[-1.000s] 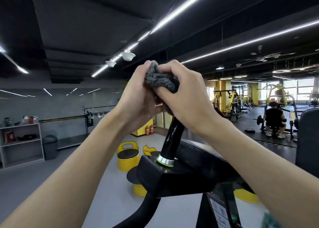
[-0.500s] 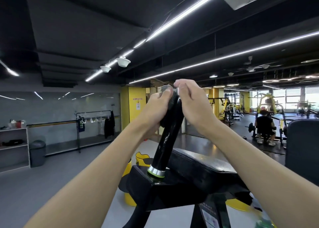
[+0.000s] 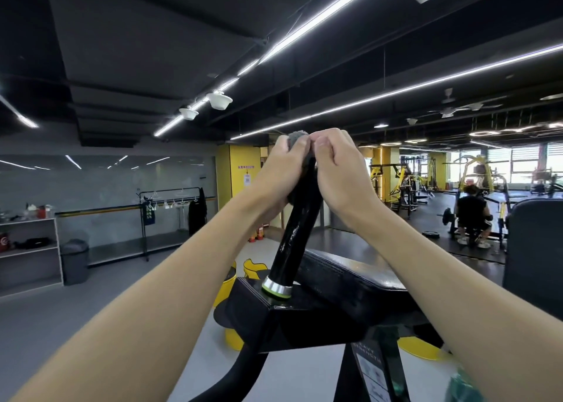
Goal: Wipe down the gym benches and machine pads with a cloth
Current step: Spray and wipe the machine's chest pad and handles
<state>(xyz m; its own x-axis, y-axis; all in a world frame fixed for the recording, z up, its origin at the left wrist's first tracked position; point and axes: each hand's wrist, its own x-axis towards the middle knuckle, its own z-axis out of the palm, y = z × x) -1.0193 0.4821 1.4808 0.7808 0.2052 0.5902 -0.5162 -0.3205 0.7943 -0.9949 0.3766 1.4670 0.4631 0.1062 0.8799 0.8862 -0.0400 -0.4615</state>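
— Since everything sits around the black handle (image 3: 297, 228), what is largest there?
— The machine pad (image 3: 350, 283), black, spread just behind the handle's foot. The handle itself stands tilted.
— And the person's hands?
— Both are at the handle's top end. The left hand (image 3: 283, 173) wraps it from the left, fingers curled over the grey cloth (image 3: 297, 138). The right hand (image 3: 341, 170) closes in from the right, fingertips pinching the cloth.
— Where exactly is the cloth?
— Bunched over the handle's tip, between both hands, a tuft showing above.
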